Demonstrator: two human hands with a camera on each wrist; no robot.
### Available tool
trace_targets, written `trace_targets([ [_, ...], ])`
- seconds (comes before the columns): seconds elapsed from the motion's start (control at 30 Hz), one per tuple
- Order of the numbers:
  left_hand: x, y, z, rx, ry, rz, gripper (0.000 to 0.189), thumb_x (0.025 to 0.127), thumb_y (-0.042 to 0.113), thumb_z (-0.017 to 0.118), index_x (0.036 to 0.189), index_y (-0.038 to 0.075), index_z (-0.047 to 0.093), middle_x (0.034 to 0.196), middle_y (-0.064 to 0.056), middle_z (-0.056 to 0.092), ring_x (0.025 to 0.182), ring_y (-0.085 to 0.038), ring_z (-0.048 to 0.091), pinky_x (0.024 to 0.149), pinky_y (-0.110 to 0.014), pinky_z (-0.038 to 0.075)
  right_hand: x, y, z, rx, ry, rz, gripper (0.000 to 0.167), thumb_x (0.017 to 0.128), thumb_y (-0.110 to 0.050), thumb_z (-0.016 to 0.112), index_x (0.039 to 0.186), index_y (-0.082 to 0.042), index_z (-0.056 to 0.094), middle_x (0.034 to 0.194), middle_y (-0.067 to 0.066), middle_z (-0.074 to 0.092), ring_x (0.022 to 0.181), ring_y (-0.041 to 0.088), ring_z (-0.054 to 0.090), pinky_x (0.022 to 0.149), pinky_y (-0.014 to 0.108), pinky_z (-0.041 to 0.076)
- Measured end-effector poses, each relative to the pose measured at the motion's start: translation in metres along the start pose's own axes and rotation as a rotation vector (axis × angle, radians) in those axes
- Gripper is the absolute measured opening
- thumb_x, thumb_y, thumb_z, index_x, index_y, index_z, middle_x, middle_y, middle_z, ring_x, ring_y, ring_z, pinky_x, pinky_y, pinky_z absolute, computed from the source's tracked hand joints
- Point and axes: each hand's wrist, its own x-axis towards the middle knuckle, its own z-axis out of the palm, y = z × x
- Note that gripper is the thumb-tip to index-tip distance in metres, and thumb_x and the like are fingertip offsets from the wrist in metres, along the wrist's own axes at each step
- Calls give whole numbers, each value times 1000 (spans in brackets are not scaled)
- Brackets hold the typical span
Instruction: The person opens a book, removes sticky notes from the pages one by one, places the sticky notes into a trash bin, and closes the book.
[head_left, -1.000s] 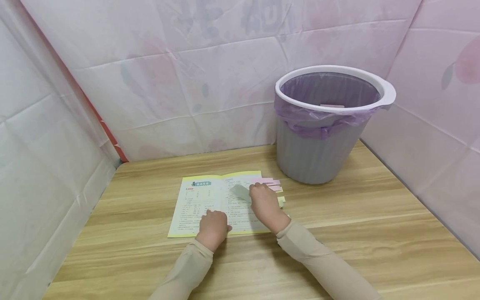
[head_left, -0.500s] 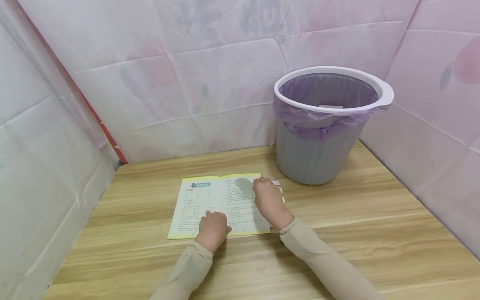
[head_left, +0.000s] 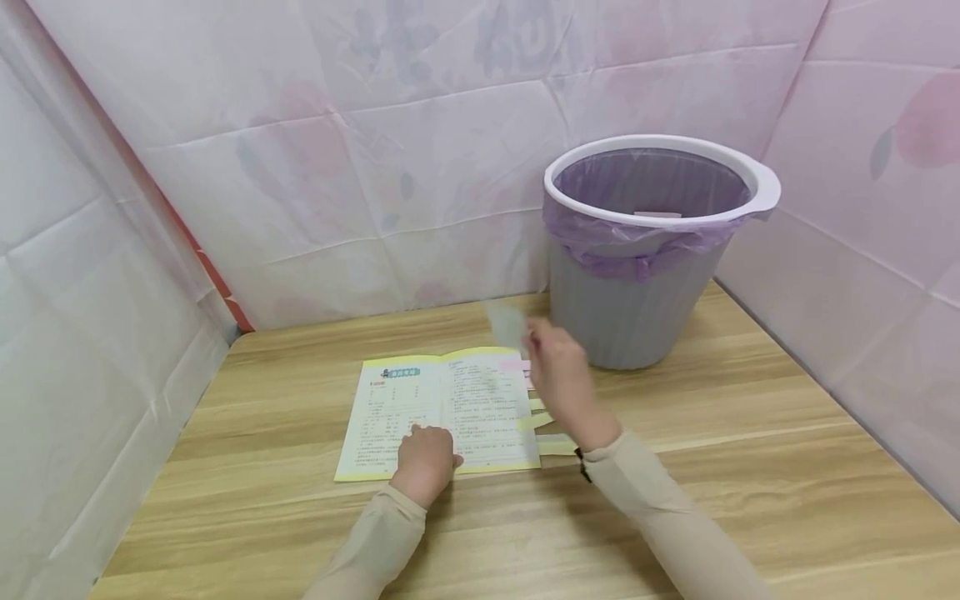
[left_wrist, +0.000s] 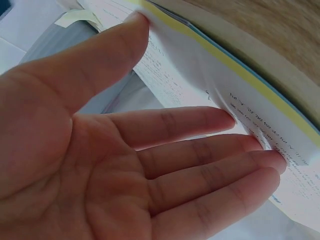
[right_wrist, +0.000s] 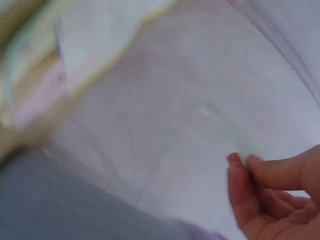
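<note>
An open workbook (head_left: 397, 404) with yellow page edges lies flat on the wooden table. My left hand (head_left: 426, 458) rests on its lower part near the fold; in the left wrist view its fingertips touch the printed page, fingers fairly straight. Raised above the workbook's upper right corner, my right hand (head_left: 562, 371) pinches a pale green sticky note (head_left: 507, 325) between thumb and index finger. In the right wrist view the note is blurred and thin. Pink sticky notes (head_left: 516, 365) and yellow sticky notes (head_left: 535, 422) stick out from the workbook's right edge.
A grey trash bin (head_left: 615, 317) with a white rim and a purple liner stands behind and right of the workbook. Inside it shows a pink slip (head_left: 657, 214). Sheet-covered walls (head_left: 315, 208) close off the back and both sides of the table (head_left: 247, 517).
My right hand has lifted off the right page with the green sticky note and moved up, slightly right, toward the bin. The notes along the edge show again. My left hand stays put.
</note>
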Motion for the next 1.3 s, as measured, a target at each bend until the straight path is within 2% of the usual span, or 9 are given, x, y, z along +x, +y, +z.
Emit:
trace_targets([
  [0.13, -1, 1, 0, 5, 1, 5, 40, 84, 30, 73, 102, -5, 70, 113, -23, 66, 118, -42, 55, 98, -50, 45, 26, 4, -48, 33, 326, -128, 10, 80, 10, 69, 89, 6, 65, 78, 18, 66, 66, 31, 60, 61, 38, 51],
  [0.23, -1, 1, -1, 3, 1, -3, 41, 84, 31, 73, 104, -5, 70, 114, -23, 66, 119, -42, 54, 98, -50, 45, 51, 11, -83, -6, 542, -154, 6, 80, 9, 69, 81, 3, 68, 78, 16, 66, 71, 35, 59, 67, 36, 47],
  [0.3, -1, 1, -1, -3, 0, -5, 40, 85, 30, 73, 104, -5, 70, 115, -23, 65, 120, -42, 54, 98, -51, 44, 69, 18, -103, -35, 631, -123, 4, 83, 4, 69, 80, 2, 70, 78, 18, 66, 75, 37, 59, 71, 33, 44],
  [0.37, -1, 0, -1, 0, 1, -7, 40, 85, 31, 73, 103, -5, 70, 114, -23, 66, 119, -43, 54, 98, -51, 44, 86, 28, -120, -78, 642, -85, 6, 86, 2, 66, 82, 3, 71, 80, 20, 65, 79, 40, 58, 75, 34, 43],
  [0.53, 0, -1, 0, 15, 5, -9, 40, 85, 31, 73, 103, -5, 70, 112, -23, 67, 117, -42, 55, 97, -50, 46, 112, 56, -143, -188, 472, -63, 16, 90, 7, 56, 92, 9, 72, 82, 28, 60, 82, 46, 52, 76, 48, 39],
  [0.73, 0, 2, 0, 44, 12, -1, 40, 84, 33, 73, 101, -4, 71, 108, -21, 68, 115, -41, 57, 94, -48, 48, 119, 71, -147, -227, 320, -52, 17, 93, 6, 55, 98, 12, 69, 86, 30, 58, 84, 48, 50, 79, 51, 38],
  [0.93, 0, 3, -1, 52, -5, -7, 41, 85, 33, 72, 103, -3, 70, 111, -21, 67, 118, -41, 55, 96, -48, 47, 113, 59, -147, -210, 307, -63, 18, 95, 0, 55, 101, 11, 68, 90, 29, 60, 88, 48, 52, 82, 52, 40],
  [1.13, -3, 2, -2, 45, -7, -11, 41, 85, 32, 72, 104, -4, 70, 113, -22, 66, 119, -41, 55, 97, -49, 46, 93, 26, -132, -151, 285, -182, 15, 94, 0, 57, 99, 8, 68, 88, 24, 61, 88, 43, 55, 82, 48, 45],
  [1.3, -3, 2, -2, 47, -8, -13, 42, 85, 33, 72, 105, -4, 70, 114, -22, 66, 119, -41, 54, 97, -49, 46, 68, 17, -104, -18, -25, -330, 16, 81, 15, 64, 95, 8, 68, 87, 17, 62, 84, 33, 56, 78, 39, 48],
])
